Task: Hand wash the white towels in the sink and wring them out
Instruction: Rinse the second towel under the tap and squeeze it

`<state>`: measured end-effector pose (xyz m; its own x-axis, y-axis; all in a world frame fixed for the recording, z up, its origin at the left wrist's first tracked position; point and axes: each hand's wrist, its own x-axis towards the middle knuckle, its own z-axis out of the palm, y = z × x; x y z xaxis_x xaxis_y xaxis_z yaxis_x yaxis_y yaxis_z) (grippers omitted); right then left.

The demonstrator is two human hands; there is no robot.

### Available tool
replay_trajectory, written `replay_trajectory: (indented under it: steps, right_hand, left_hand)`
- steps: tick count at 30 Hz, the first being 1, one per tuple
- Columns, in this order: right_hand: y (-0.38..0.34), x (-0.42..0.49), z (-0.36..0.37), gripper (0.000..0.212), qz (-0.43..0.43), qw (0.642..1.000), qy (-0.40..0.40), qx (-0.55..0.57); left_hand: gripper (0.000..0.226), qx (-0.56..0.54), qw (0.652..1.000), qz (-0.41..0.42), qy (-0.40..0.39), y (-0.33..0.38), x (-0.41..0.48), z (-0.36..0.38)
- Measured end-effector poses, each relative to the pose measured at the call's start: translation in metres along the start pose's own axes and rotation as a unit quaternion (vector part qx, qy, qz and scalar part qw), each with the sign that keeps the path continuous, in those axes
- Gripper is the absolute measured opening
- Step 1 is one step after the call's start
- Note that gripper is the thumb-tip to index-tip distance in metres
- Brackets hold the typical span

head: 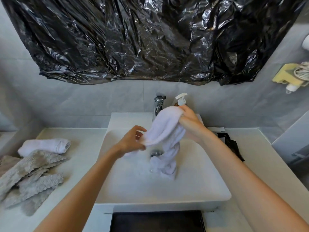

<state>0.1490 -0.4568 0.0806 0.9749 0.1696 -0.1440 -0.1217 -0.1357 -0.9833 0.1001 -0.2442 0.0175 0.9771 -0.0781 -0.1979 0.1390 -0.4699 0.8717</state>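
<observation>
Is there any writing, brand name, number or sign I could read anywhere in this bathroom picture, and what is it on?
No text can be read anywhere in this view.
Pump bottle behind the sink: its body is hidden by the white towel and the right hand, so any label is out of sight.
Black packet on the counter: no legible print.
Yellow holder on the wall: no lettering visible.

Left hand (132,139): forearm extended, fingers curled, pinching.
Right hand (189,121): raised higher, forearm extended, fingers curled, gripping.
</observation>
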Motion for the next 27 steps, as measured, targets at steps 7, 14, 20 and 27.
replay_trajectory:
  steps: [7,14,20,27]
  right_hand:
    - [-0.037,0.006,0.023,0.022,0.012,0.969,0.024,0.244]
    - [-0.032,-0.002,-0.014,0.032,-0.057,0.952,0.007,0.301]
    - [0.063,-0.008,-0.057,0.062,-0.003,0.992,0.077,0.096]
    - [0.118,-0.012,-0.028,0.107,0.052,0.962,-0.216,-0.162]
  left_hand:
    - [0.107,-0.137,0.985,0.094,-0.047,0.044,0.016,0.037]
    - [0.039,-0.061,0.998,0.02,-0.016,0.046,0.021,0.052]
    - [0.042,-0.001,0.995,-0.03,0.093,0.033,0.031,0.045]
    - [0.034,-0.02,0.998,-0.018,0.054,0.001,0.03,0.037]
